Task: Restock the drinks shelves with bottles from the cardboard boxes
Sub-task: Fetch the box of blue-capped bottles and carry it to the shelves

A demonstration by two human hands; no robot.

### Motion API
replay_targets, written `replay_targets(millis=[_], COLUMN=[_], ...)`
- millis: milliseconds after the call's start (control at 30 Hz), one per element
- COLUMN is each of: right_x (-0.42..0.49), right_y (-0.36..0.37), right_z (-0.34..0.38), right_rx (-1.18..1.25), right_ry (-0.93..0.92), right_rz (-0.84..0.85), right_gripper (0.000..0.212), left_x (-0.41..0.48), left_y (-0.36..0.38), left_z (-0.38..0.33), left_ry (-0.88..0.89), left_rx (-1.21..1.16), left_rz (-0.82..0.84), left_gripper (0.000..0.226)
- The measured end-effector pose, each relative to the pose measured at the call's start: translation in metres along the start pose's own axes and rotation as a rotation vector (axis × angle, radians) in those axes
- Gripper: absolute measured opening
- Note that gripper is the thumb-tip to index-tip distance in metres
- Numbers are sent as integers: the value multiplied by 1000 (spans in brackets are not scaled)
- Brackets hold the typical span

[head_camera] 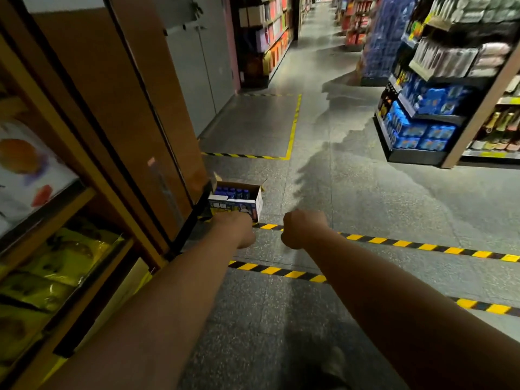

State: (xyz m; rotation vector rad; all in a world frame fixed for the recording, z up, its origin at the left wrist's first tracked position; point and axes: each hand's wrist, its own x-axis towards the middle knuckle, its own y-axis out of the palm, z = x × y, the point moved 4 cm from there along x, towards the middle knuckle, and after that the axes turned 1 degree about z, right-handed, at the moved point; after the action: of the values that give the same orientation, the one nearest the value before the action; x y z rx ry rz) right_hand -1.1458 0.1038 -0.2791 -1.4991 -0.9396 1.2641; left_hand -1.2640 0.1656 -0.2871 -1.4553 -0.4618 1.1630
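Approach comes first: the open, white printed cardboard box (pixel 235 206) of blue-capped bottles (pixel 233 192) sits on the floor just beyond the left hand (pixel 239 230), whose fingers are hidden. The right hand (pixel 302 230), beside it, is fisted and empty. Step closer, crouch, then grasp bottles by their bodies.

Nothing here can be read. The open white cardboard box (pixel 244 206) on the floor, at the foot corner of the brown wooden shelf unit (pixel 118 108), carries blue and yellow print on its front side, too blurred to make out. The yellow price strips (pixel 491 154) along the right-hand shelf edges are just as illegible.
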Motion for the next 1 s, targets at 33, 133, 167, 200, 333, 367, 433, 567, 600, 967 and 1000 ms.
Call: replay_targets(millis=[33,133,167,200,333,367,433,567,600,967,1000], right_x=[25,104,129,152,242,263,306,396,419,637,657], right_y=[-4,-21,-28,-35,-66,-73,-79,-84,-86,-141,-144], right_z=[-7,-32,-39,-46,-66,-69,-68,-59,-57,-60,-61], right_rx=[-20,-62,-73,-84,-118,-120,-135,-176,-182,-157,-159], right_ry=[-10,-42,-54,-70,-131,-139,-158,-226,-238,-230,-234], right_rz=[-7,-54,-60,-53,-44,-35,1,41,47,98,104], right_gripper=[29,31,32,32,31,33,37,36,36,30,29], left_x=[24,98,121,142,224,242,277,355,376,575,593], left_y=[-6,-27,-36,-44,-78,-84,-92,-103,-106,-168,-170], left_z=[1,5,8,10,23,28,41,78,88,168,172], left_ry=[-3,-33,-45,-60,-121,-132,-152,-200,-200,-176,-180], left_rx=[-1,-24,-42,-63,-164,-182,-198,-208,-204,-184,-194], left_rz=[3,0,-6,-2,-8,-7,5,43,51,123,127], left_gripper=[28,20,22,25,30,31,32,32,32,33,32])
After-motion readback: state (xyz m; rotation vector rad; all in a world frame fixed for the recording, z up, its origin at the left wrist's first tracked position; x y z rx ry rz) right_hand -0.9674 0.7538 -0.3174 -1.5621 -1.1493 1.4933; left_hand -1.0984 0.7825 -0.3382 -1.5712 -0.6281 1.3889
